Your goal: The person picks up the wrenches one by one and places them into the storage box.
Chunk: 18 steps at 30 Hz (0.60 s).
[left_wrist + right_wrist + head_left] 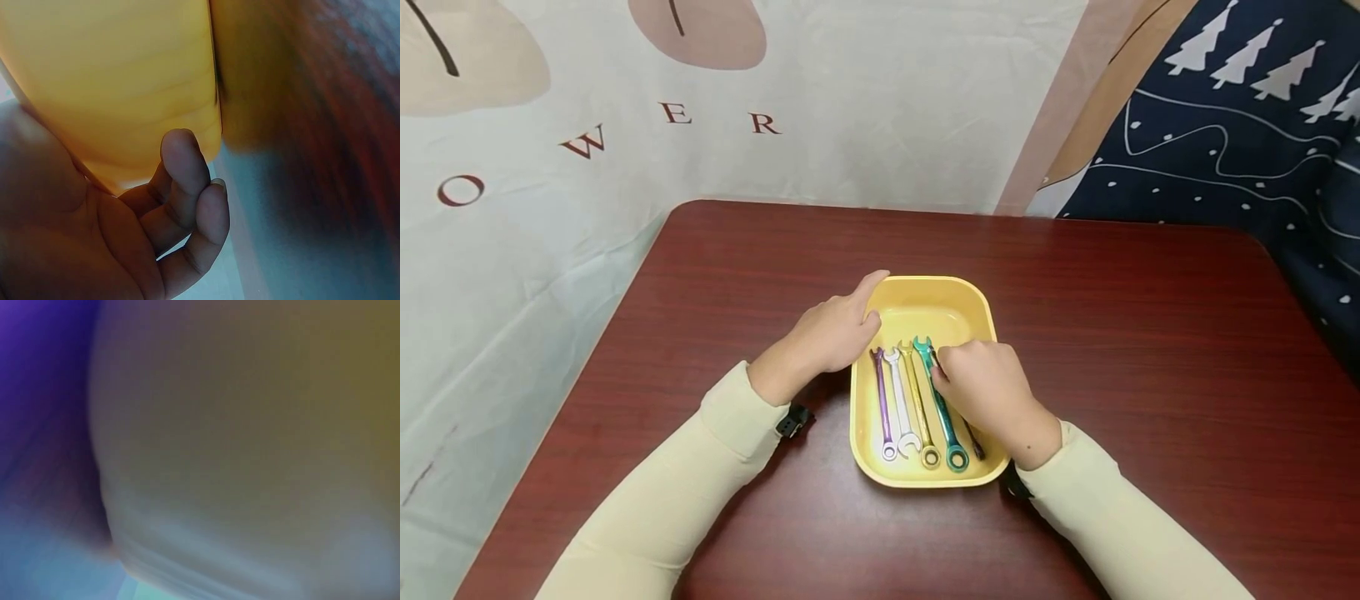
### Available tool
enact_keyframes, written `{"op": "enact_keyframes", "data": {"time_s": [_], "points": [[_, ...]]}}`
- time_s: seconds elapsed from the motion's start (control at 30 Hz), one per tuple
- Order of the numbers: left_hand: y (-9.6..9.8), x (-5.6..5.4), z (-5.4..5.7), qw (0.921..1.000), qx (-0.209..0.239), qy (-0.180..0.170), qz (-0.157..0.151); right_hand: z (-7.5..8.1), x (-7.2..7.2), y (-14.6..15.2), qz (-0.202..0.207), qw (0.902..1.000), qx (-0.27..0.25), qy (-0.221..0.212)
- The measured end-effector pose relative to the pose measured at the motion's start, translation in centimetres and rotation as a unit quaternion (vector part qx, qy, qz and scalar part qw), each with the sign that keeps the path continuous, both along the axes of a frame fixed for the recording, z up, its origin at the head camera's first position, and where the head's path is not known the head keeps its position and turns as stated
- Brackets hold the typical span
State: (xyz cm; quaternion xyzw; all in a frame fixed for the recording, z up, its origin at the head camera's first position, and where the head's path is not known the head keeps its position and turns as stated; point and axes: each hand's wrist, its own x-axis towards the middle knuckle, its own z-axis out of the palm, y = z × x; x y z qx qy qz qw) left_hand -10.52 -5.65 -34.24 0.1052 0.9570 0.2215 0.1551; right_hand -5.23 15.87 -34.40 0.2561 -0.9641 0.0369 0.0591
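A yellow plastic tray (925, 293) holds a row of combination wrenches lying lengthwise: a purple wrench (883, 404), a silver wrench (898, 396), a gold wrench (917, 400) and a green wrench (942, 408). Rightmost lies a black wrench (976, 443), mostly covered by my right hand (988, 387), whose curled fingers grip its middle. My left hand (831, 333) holds the tray's left rim, thumb over the inner side and index finger stretched along the edge. The left wrist view shows its other fingers (184, 162) bent against the outer wall. Blurred tray wall (250, 425) fills most of the right wrist view.
The tray stands on a dark red wooden table (760, 250) with rounded far corners. Behind the table hang a pale printed cloth (887, 125) and a navy cloth with white trees (1195, 158). Both forearms reach in from the near edge.
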Motion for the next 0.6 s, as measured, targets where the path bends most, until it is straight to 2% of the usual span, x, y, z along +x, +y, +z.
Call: {"op": "enact_keyframes", "data": {"time_s": [0.23,0.43,0.6], "points": [[0.13,0.05,0.05,1.0000,0.006,-0.001,-0.003,-0.01,0.06,0.11,0.005,0.9992,0.040,-0.005],[0.23,0.07,0.00,0.9999,0.012,0.001,-0.003,-0.11,0.12,0.22,0.006,0.9990,0.042,0.017],[0.16,0.16,-0.02,0.9999,0.009,0.004,-0.004,-0.12,0.29,0.16,0.011,0.9975,0.063,0.030]]}}
